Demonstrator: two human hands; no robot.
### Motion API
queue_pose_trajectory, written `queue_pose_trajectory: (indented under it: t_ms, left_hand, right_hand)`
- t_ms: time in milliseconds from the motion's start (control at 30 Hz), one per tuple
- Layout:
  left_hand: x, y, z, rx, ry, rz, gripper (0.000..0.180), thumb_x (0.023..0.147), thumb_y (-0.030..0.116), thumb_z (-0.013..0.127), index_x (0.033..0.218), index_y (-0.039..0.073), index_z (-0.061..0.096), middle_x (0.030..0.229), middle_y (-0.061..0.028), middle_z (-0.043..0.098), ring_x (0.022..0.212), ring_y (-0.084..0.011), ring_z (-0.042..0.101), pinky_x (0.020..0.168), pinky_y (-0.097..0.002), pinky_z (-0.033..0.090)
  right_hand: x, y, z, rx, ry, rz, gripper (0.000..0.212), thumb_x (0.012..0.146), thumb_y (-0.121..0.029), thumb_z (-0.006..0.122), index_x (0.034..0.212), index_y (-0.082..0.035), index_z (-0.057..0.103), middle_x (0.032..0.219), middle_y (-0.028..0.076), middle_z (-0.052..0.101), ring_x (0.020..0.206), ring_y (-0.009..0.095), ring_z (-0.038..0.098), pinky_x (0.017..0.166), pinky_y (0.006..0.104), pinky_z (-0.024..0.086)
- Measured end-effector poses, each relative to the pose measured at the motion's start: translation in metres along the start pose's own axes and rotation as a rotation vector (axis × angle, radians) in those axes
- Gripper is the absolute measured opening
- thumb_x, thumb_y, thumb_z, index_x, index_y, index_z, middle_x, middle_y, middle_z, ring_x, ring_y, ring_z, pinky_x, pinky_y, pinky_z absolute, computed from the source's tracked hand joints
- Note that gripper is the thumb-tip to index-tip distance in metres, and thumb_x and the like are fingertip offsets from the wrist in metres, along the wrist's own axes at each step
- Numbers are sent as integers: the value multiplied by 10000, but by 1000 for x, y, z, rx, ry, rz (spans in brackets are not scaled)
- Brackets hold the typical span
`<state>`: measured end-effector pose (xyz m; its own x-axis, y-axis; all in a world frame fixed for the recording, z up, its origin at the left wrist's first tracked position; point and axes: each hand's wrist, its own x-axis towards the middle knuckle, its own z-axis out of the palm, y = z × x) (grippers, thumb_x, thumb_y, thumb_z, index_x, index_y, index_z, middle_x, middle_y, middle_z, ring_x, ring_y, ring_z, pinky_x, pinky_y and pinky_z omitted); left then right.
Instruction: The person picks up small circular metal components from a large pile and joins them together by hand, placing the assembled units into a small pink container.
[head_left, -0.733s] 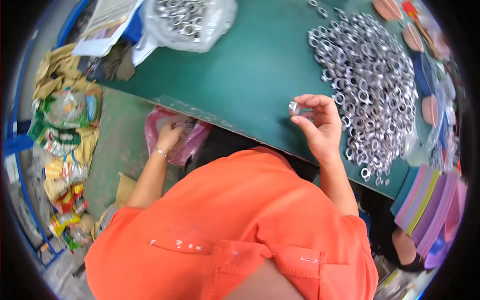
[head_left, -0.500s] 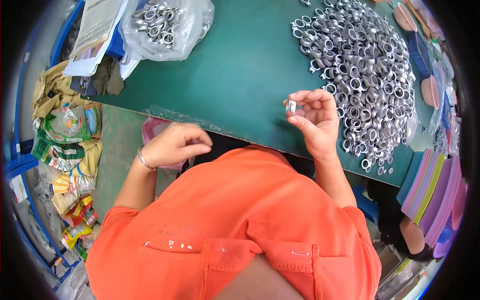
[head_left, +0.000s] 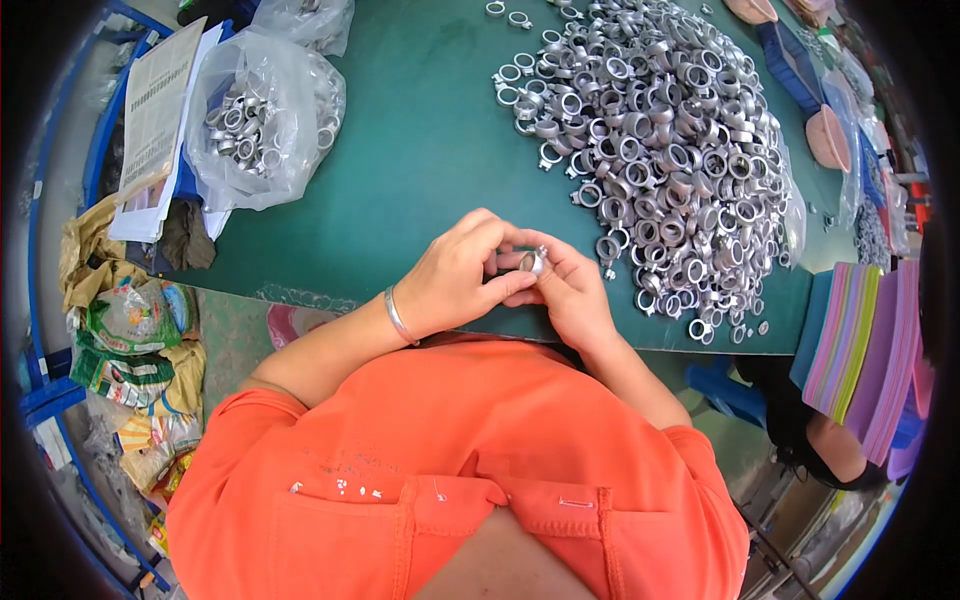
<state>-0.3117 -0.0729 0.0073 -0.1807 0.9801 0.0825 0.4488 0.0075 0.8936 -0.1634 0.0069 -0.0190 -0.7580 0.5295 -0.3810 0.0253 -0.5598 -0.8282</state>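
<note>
Over the near edge of the green table, both my hands meet around one small silver metal ring clamp. My left hand, with a bracelet at its wrist, closes on the ring from the left, thumb and fingertips against it. From the other side, my right hand pinches the same ring between thumb and fingers. A small lug sticks up from the ring's top. Fingers cover part of it. To the right of my hands spreads a large heap of similar metal rings.
A clear plastic bag of rings stands at the table's far left, beside printed papers. Pink baskets line the right side. Stacked coloured foam sheets stand at the right. Crumpled sacks lie at the left.
My left hand has come up from the table edge to the ring. My right hand has brought the ring left and down to meet it. The view has shifted a little.
</note>
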Motion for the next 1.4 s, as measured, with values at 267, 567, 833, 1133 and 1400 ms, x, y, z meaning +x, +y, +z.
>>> queue_pose_trajectory:
  t_ms: [267,567,833,1133,1400]
  left_hand:
    - [7,-24,0,-315,48,-169,50,776,5,646,790,-21,605,962,-72,561,719,-87,566,628,-206,477]
    - [11,-42,-16,-740,183,-313,199,815,-6,594,984,6,490,902,-83,540,754,-159,605,594,-239,505]
    - [12,-36,-21,-775,173,-399,176,833,30,594,989,2,516,831,-62,561,684,-116,584,547,-214,490]
    - [1,-26,-20,-691,57,-354,152,846,27,594,989,1,550,884,-49,587,747,-108,599,580,-213,502]
    - [-4,-28,-14,-846,145,-239,213,878,2,524,1085,-28,487,1003,-113,589,958,-184,598,839,-294,500]
  right_hand:
    - [25,-50,3,-858,-92,-327,376,814,29,453,1185,75,410,898,277,591,803,401,611,686,422,496]
    - [74,-54,-6,-1717,366,-548,84,735,-8,542,817,9,540,903,172,529,722,316,626,611,375,527]
    - [52,-40,-14,-1247,146,-796,73,726,-8,616,783,-17,572,990,123,590,846,295,586,704,345,498]
    - [22,-23,3,48,-123,-286,271,805,17,621,1050,7,507,1065,140,588,917,164,586,735,270,501]
    - [17,-4,-9,331,-142,-80,299,901,-88,522,1172,38,516,1042,170,614,782,162,585,678,249,505]
